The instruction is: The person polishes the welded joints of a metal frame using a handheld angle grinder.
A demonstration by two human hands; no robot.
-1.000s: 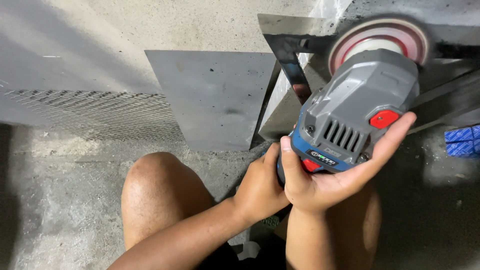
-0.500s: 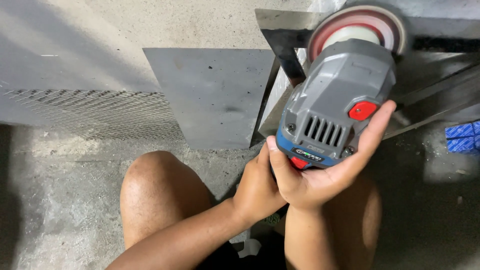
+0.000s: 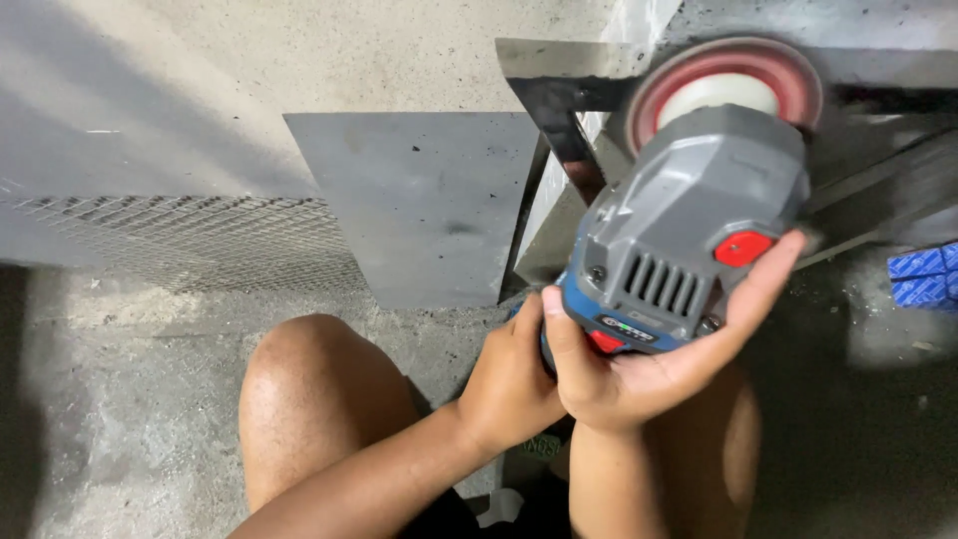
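We hold the grey angle grinder (image 3: 689, 240) in front of us, its long axis running away and up-right, red disc (image 3: 728, 85) against the metal frame (image 3: 878, 70). Our right hand (image 3: 649, 369) cups its body; our left hand (image 3: 514, 384) grips the rear. A blue package (image 3: 923, 277) lies far right. The grinder has shifted slightly left since before.

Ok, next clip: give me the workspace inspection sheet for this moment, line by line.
Surface: rough concrete floor, dusty, dark and sooty at right.
Job's things: grey-and-blue angle grinder with red disc set at a metal bracket.
Clutter: blue object at right edge; flat steel plate; expanded metal mesh.
Grippers: right hand cups the grinder body from below; left hand grips its rear end.
Cables: nothing seen.
Surroundings: the person's bare knee in front; concrete behind.
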